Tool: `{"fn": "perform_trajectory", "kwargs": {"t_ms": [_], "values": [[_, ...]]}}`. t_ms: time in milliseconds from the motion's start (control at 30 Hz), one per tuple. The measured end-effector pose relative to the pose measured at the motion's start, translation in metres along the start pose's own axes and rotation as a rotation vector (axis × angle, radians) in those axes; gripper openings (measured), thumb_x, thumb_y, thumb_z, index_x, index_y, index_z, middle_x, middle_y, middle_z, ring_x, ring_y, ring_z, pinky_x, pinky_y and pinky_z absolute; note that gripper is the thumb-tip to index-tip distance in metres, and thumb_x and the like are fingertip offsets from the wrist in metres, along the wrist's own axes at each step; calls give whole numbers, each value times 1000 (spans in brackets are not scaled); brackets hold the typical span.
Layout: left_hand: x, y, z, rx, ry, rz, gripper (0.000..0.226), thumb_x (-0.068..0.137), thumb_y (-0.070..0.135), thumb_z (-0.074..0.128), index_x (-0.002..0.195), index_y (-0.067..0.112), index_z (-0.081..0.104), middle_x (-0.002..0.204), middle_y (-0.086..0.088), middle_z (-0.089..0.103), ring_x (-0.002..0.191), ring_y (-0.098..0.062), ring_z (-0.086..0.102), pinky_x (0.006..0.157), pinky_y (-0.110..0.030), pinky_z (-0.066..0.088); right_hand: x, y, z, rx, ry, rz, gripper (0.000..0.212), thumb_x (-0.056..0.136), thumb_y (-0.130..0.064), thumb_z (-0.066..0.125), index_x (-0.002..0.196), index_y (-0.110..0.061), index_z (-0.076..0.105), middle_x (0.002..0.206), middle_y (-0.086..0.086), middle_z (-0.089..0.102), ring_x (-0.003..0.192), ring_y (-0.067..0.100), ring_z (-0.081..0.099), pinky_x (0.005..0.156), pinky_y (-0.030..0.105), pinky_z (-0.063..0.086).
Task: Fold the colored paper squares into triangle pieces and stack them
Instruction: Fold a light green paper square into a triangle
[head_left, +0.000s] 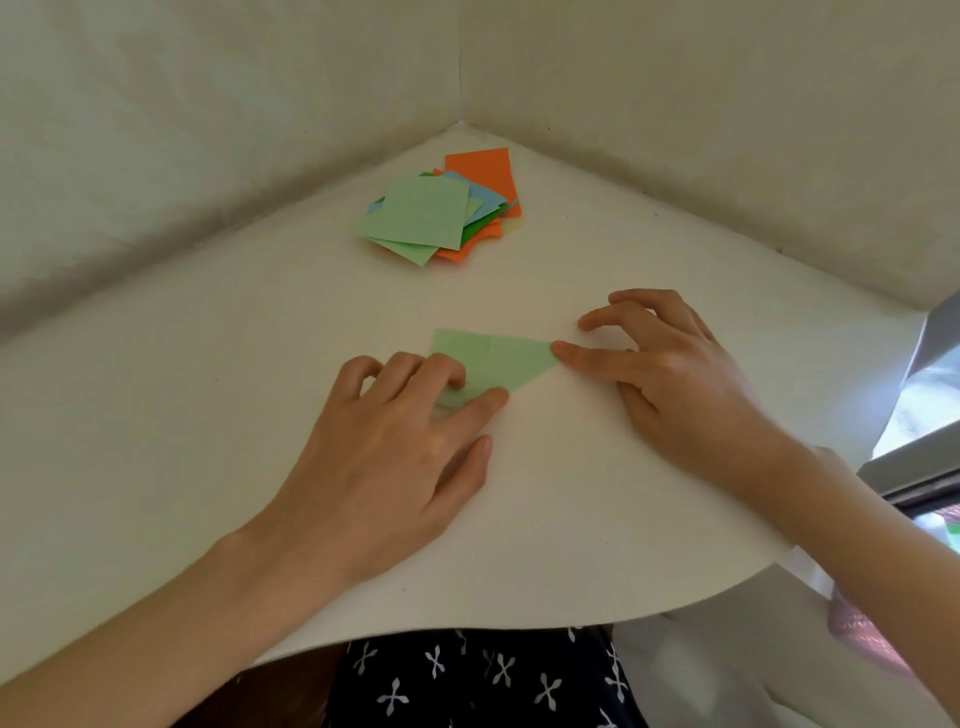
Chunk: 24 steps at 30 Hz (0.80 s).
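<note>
While left hand (395, 452) presses green triangle (498, 361), right hand (670, 374) touches its tip.

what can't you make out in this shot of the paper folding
- Head view: the green piece's near-left part, covered by fingers of the left hand.
- Head view: how many squares the pile holds; top sheets cover the lower ones.
- Head view: the shiny things at the right edge, blurred and cut off.
</note>
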<state>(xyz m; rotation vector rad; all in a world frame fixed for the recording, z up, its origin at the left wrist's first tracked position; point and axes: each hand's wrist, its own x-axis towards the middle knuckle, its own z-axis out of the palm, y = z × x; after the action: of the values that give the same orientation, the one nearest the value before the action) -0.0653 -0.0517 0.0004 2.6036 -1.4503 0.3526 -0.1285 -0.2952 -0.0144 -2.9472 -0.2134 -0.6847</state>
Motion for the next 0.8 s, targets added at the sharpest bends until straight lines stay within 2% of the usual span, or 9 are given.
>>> {"fn": "perform_trajectory", "kwargs": {"t_ms": [200,300,433,567,667,733,800], "values": [[-21,-5,-5,-12,25,-39,42,90,35,36,115,23,67,110,-6,58,99,-22,46,87,-40,30,0,-1,-1,30,-50,27,51,87,-12,28,116,-20,68,114,10,62,110,34,46,86,44,46],[-20,-2,-7,-60,76,-161,41,91,38,36,106,23,71,111,-4,58,94,-23,52,85,-40,30,0,-12,-4,3,-27,32,48,83,-9,31,111,-12,69,113,11,62,110,35,48,87,45,48],[1,1,0,-81,101,-334,49,90,52,35,103,19,70,101,-3,59,88,-26,57,77,-41,40,-8,-54,-3,-24,38,84,26,90,-21,45,92,-5,66,101,8,63,102,28,50,91,34,39],[16,-8,9,-97,100,-376,50,86,58,41,102,20,69,102,-4,58,92,-28,54,78,-41,37,-11,-82,-6,19,59,81,25,91,-26,49,80,-8,63,93,5,60,94,27,52,85,30,38],[20,-18,11,-64,129,-407,64,77,69,43,108,18,66,105,-7,57,96,-30,53,78,-41,36,-7,-88,-11,116,2,74,28,90,-32,50,75,-12,63,92,1,58,92,23,50,81,26,38],[24,-25,11,-19,161,-382,75,73,77,39,109,17,65,103,-7,57,93,-30,55,76,-39,37,3,-84,-16,290,-96,128,32,88,-43,48,78,-17,64,96,-4,57,96,17,47,80,22,38],[29,-29,12,9,172,-349,80,69,79,35,109,16,65,100,-7,57,89,-29,55,74,-37,37,19,-76,-19,375,-189,179,32,86,-49,51,96,-22,65,109,-5,54,106,14,41,86,17,32]]}}
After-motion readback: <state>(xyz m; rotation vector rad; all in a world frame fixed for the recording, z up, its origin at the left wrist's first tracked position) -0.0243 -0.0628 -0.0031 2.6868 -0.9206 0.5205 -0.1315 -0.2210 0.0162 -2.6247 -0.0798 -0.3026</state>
